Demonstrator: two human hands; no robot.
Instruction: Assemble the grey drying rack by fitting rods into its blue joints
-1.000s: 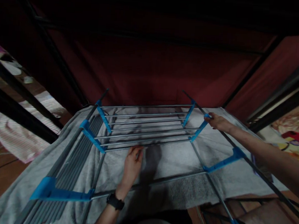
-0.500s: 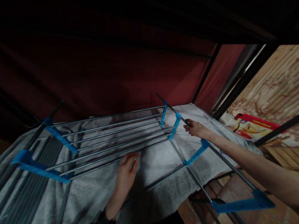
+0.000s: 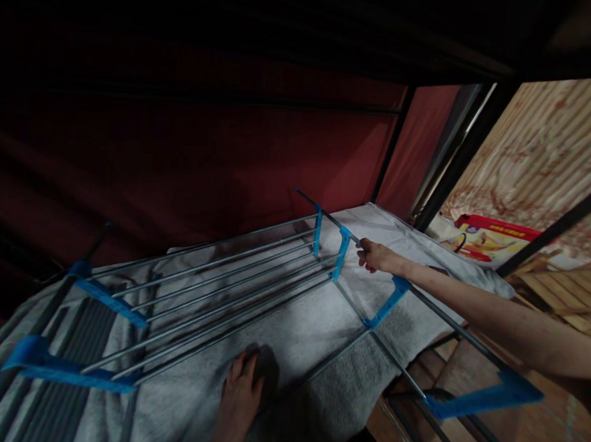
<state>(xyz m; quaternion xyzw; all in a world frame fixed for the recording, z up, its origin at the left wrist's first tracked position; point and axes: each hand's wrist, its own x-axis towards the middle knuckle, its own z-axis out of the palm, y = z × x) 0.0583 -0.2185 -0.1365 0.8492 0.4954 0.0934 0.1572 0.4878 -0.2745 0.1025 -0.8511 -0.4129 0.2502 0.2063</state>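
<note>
A rack of thin grey tubes and blue plastic brackets stretches across a light grey cloth (image 3: 309,322). My right hand (image 3: 377,256) is closed around the rack's right-hand side tube (image 3: 440,312), between two blue brackets. One blue bracket (image 3: 342,252) is just left of those fingers; another bracket (image 3: 393,300) sits below the forearm. Several parallel rods (image 3: 236,277) run from there to the blue brackets (image 3: 73,371) at the left end. My left hand (image 3: 241,394) is nearest the cloth in front of the rods, fingers apart and holding nothing; whether it touches the cloth I cannot tell.
Loose-looking grey tubes (image 3: 75,341) lie side by side at the left. Behind the cloth rises a dark red panel (image 3: 259,159) in a black frame. At the right are a red and yellow box (image 3: 494,240), wooden slats (image 3: 566,287) and a dark metal stand (image 3: 427,436).
My left hand has drawn down, away from the rods, and its fingers have spread. My right hand keeps its hold on the tube. The view has shifted slightly.
</note>
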